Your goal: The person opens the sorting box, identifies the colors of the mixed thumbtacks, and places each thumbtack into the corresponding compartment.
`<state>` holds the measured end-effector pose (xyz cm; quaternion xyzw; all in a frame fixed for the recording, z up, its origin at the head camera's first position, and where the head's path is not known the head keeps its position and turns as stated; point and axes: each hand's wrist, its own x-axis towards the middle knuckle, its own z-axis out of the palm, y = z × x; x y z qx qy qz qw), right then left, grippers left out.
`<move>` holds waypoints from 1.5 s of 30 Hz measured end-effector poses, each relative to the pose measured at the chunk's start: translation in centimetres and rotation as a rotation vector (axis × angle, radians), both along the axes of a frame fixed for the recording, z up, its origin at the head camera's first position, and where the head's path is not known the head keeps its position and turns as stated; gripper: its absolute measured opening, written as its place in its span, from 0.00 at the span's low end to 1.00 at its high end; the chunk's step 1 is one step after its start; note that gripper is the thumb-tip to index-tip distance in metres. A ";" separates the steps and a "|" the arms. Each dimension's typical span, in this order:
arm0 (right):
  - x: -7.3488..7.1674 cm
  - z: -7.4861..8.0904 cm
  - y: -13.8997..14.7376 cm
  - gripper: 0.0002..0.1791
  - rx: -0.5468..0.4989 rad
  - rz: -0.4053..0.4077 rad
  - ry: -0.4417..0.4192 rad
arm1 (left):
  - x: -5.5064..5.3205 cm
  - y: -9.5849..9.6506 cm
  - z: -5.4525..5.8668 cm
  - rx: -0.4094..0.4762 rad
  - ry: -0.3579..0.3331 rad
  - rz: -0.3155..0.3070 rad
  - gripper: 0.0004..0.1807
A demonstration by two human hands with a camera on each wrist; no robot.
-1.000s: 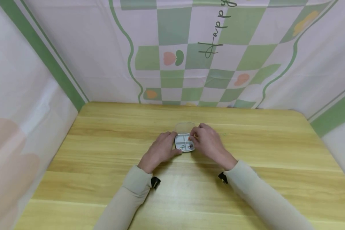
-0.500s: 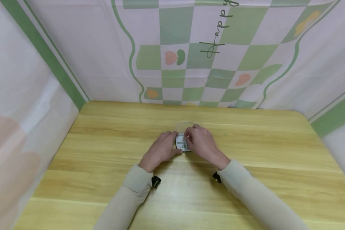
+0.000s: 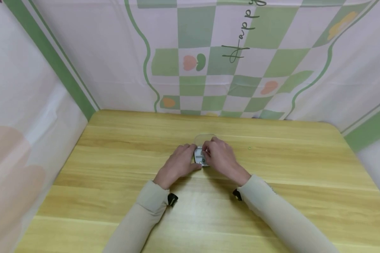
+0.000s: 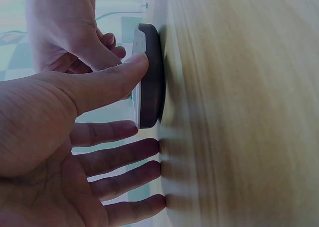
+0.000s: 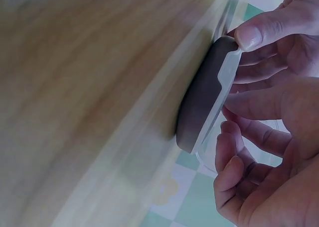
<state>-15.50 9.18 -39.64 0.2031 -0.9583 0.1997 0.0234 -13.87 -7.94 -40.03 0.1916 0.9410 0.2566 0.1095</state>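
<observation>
A small pill box with a pale, divided inside lies on the table, its clear lid swung back on the far side. Tiny rings or beads sit in a near compartment. My left hand holds the box at its left, thumb on the near edge and index finger at the far edge. In the left wrist view the dark side of the box shows beside the thumb. My right hand reaches over the box's right half, thumb and index finger bent down into it. Their tips are hidden, so I cannot tell what they hold.
A tiny greenish ring lies on the wood-grain table right of the box. Behind the table hangs a checked green and white cloth, and a printed cloth hangs at the left.
My right hand has moved left over the box, covering its right compartments, and an orange bit seen at its fingertips is now out of sight. The left hand has kept its hold.
</observation>
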 end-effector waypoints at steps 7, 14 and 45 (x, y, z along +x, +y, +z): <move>0.0 0.0 0.0 0.03 0.007 0.000 -0.004 | 0.0 0.0 0.0 -0.002 0.011 -0.005 0.31; 0.0 -0.1 0.1 0.03 0.005 -0.002 0.002 | 0.0 0.1 0.1 0.005 0.014 -0.008 0.32; 0.5 0.5 3.9 0.08 -0.030 -0.074 -0.009 | 0.0 0.1 -0.2 0.029 -0.029 0.026 0.39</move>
